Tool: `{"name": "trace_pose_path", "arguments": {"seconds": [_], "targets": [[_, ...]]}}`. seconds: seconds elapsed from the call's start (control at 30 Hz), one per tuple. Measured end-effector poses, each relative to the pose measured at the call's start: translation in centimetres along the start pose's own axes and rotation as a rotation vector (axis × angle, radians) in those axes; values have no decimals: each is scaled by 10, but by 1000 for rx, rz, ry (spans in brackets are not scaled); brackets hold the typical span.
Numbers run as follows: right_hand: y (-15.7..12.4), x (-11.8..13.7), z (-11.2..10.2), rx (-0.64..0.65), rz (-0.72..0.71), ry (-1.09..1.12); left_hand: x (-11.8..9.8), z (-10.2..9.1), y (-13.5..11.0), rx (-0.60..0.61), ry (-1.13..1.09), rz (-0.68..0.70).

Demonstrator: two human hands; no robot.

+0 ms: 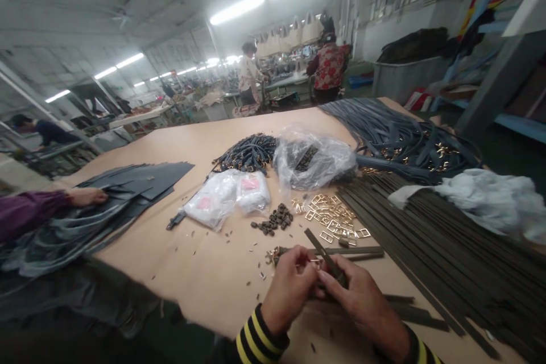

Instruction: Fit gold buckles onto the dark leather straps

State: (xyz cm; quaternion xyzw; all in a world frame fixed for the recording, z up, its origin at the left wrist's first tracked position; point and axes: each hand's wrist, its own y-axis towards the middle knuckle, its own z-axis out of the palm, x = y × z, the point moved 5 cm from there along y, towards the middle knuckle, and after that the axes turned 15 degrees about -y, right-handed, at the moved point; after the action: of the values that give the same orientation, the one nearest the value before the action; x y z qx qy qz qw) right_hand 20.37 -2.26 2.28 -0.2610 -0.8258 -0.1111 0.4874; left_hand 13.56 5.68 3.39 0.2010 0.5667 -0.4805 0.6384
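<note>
L hand (290, 290) & R hand (362, 310) both closed on 1 dark olive strap (328, 259), w/ 12+ gold buckles (335, 219) & 2 white plastic bags (226, 196) ahead on table (179, 256).

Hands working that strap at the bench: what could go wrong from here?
The dark strap between the left hand and right hand could slip and knock into the loose gold buckles just beyond it, scattering them. The tiny metal bits strewn over the tan tabletop could get swept off or lost. The dark strips beneath the right hand could also get nudged out of place.
</note>
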Motion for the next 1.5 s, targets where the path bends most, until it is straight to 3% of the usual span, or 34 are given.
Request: {"name": "trace_pose_path", "arguments": {"seconds": [0.07,0.23,0.43,0.6,0.73,0.87,1.13,1.5], "targets": [[-8,4,10,65,-6,-46,12,-6,-18,-42,-51,17],[-32,2,33,191,22,-157,40,-22,-52,-15,-54,-3],[-49,5,50,287,27,-58,61,-34,-74,-22,-184,-75],[-58,3,46,310,56,-126,67,-43,-83,-103,-296,-106],[-70,-9,43,422,54,-175,68,-47,-88,-103,-335,-103],[-81,-18,46,586,88,-75,72,-48,-90,-114,-371,-98],[-82,-5,49,757,30,79,77,-46,-93,-117,-446,-126],[-84,-19,55,815,-8,139,85,-29,-99,-31,-696,-374]]}}
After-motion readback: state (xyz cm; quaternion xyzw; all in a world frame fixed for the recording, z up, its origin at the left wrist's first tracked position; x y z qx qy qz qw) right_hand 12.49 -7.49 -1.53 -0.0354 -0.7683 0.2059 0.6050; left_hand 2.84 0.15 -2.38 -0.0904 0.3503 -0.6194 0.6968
